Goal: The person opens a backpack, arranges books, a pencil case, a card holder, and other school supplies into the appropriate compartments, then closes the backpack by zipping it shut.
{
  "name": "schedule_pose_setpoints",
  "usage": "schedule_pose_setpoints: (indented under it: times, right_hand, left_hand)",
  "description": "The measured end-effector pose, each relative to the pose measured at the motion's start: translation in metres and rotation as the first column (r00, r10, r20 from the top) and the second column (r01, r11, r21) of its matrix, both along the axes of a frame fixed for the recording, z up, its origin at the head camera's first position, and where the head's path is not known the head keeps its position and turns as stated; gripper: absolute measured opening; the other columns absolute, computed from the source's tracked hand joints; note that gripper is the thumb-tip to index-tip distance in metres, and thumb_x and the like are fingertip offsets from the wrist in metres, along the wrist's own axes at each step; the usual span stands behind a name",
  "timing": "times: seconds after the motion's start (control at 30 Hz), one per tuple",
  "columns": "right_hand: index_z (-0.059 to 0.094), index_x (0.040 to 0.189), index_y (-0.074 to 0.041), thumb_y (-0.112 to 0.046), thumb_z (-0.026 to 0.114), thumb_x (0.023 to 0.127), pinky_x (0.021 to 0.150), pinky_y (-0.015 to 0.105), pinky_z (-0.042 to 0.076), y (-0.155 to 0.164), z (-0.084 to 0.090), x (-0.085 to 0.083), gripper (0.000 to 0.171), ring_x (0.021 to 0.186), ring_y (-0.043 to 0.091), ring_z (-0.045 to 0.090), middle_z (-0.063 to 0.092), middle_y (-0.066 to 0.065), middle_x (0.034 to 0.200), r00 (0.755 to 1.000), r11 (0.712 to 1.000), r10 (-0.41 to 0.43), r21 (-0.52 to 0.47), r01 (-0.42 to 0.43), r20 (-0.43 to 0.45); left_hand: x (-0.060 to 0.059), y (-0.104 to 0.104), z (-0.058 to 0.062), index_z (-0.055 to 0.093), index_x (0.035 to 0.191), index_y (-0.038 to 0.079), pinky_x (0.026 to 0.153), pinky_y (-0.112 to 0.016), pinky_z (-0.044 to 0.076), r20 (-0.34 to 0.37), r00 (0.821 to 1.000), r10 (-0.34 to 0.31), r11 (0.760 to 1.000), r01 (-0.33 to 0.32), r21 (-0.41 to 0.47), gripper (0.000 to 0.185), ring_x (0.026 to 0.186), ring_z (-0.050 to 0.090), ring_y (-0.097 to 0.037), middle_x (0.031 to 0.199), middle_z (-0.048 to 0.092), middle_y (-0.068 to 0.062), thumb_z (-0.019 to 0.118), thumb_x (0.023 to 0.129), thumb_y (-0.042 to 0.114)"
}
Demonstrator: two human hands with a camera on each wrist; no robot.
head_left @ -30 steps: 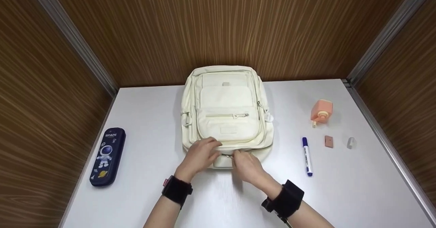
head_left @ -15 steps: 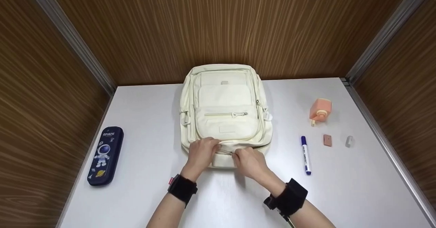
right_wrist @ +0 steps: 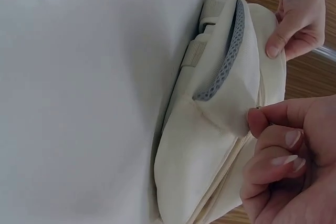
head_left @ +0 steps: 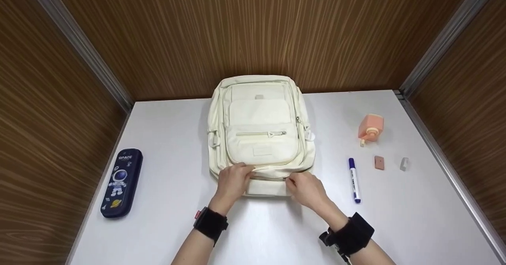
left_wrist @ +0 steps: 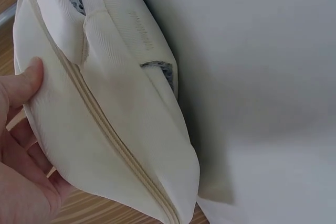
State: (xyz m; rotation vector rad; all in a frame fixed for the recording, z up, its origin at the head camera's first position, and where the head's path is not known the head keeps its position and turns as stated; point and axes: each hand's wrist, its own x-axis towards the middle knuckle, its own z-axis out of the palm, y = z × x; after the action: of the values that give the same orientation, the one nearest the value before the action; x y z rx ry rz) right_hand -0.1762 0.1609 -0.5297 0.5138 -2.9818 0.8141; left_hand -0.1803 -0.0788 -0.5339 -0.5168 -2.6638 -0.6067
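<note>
A cream backpack (head_left: 261,138) lies flat in the middle of the white table (head_left: 166,138), front pocket up. My left hand (head_left: 233,180) grips the fabric at its near edge, thumb (left_wrist: 29,80) pressed against the side beside the zipper line (left_wrist: 100,124). My right hand (head_left: 304,186) is further right on the same edge. It pinches at the zipper between thumb and curled fingers (right_wrist: 273,140), and the pull itself is mostly hidden. In the right wrist view the backpack (right_wrist: 220,114) shows grey mesh, with my left hand (right_wrist: 299,19) beyond it.
A dark blue pencil case (head_left: 120,182) with an astronaut print lies at the left. To the right lie a blue marker (head_left: 354,180), an orange dispenser-like item (head_left: 371,127), a small brown eraser (head_left: 379,162) and a small clear piece (head_left: 403,164). Wood-panel walls enclose the table.
My right hand has slid to the right along the zipper on the backpack's near edge. My left hand has kept its grip in about the same place.
</note>
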Motion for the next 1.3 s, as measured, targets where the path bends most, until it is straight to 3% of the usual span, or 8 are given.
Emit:
schedule_pose_setpoints:
  times: [0.27,0.43,0.57,0.67,0.8,1.07,1.3]
  right_hand:
    - [0.049,0.062,-0.018,-0.013,0.056,0.092,0.047,0.034,0.039,0.02,0.001,-0.01,0.031,0.05,0.015,0.046,0.047,-0.005,0.057,0.998,0.999,-0.031,0.03,0.03,0.054]
    - [0.052,0.068,-0.017,-0.014,0.056,0.094,0.049,0.037,0.041,0.024,-0.001,-0.01,0.027,0.052,0.016,0.048,0.05,-0.003,0.061,0.997,0.998,-0.047,0.055,0.044,0.068]
    - [0.054,0.069,-0.016,-0.014,0.058,0.094,0.048,0.037,0.041,0.023,-0.003,-0.009,0.025,0.052,0.017,0.048,0.051,-0.002,0.063,0.997,0.995,-0.045,0.092,0.039,0.056]
    - [0.054,0.067,-0.017,-0.015,0.061,0.093,0.046,0.039,0.042,0.022,-0.005,-0.009,0.027,0.051,0.018,0.049,0.052,-0.001,0.063,0.999,0.991,-0.035,0.127,0.034,0.008]
    - [0.05,0.061,-0.019,-0.016,0.065,0.089,0.044,0.04,0.042,0.024,-0.007,-0.011,0.032,0.05,0.019,0.048,0.051,-0.001,0.06,0.998,0.99,-0.027,0.14,0.035,-0.059]
    - [0.042,0.053,-0.017,-0.009,0.064,0.08,0.042,0.036,0.035,0.043,-0.003,-0.016,0.035,0.047,0.018,0.041,0.042,-0.003,0.051,0.995,0.988,-0.072,0.128,0.081,-0.073]
    - [0.045,0.05,-0.016,-0.012,0.061,0.082,0.043,0.035,0.034,0.061,-0.006,-0.026,0.036,0.047,0.019,0.043,0.047,0.0,0.052,0.991,0.983,-0.128,0.133,0.13,-0.025]
  left_hand:
    - [-0.001,0.006,0.001,0.077,0.093,0.014,0.06,-0.036,0.051,0.041,0.999,0.004,1.0,-0.004,-0.01,0.01,0.071,0.067,-0.022,0.083,0.069,-0.001,0.077,0.083,0.013]
    - [-0.003,0.03,-0.001,0.073,0.102,0.008,0.074,-0.034,0.052,0.021,0.994,-0.103,0.992,0.104,-0.076,0.023,0.082,0.065,-0.022,0.094,0.07,-0.004,0.07,0.081,0.002]
    - [-0.001,0.053,-0.005,0.07,0.113,0.011,0.08,-0.033,0.051,-0.027,0.989,-0.148,0.974,0.141,-0.178,0.028,0.091,0.065,-0.022,0.104,0.069,-0.003,0.073,0.086,0.016]
    - [-0.002,0.065,-0.008,0.072,0.105,0.015,0.073,-0.032,0.051,-0.078,0.99,-0.118,0.966,0.097,-0.24,0.02,0.085,0.065,-0.021,0.1,0.069,-0.001,0.074,0.088,0.026]
    - [-0.002,0.071,-0.008,0.073,0.084,0.016,0.059,-0.031,0.05,-0.116,0.99,-0.076,0.966,0.044,-0.255,0.008,0.071,0.064,-0.02,0.087,0.07,0.002,0.07,0.09,0.022]
    - [-0.001,0.063,-0.004,0.069,0.071,0.013,0.05,-0.032,0.048,-0.053,0.992,-0.111,0.979,0.1,-0.177,0.023,0.057,0.062,-0.019,0.066,0.062,0.005,0.063,0.093,0.015]
    - [0.001,0.059,-0.007,0.066,0.068,0.013,0.046,-0.032,0.045,-0.05,0.992,-0.118,0.984,0.111,-0.141,0.024,0.051,0.059,-0.02,0.063,0.058,0.005,0.065,0.092,0.015]
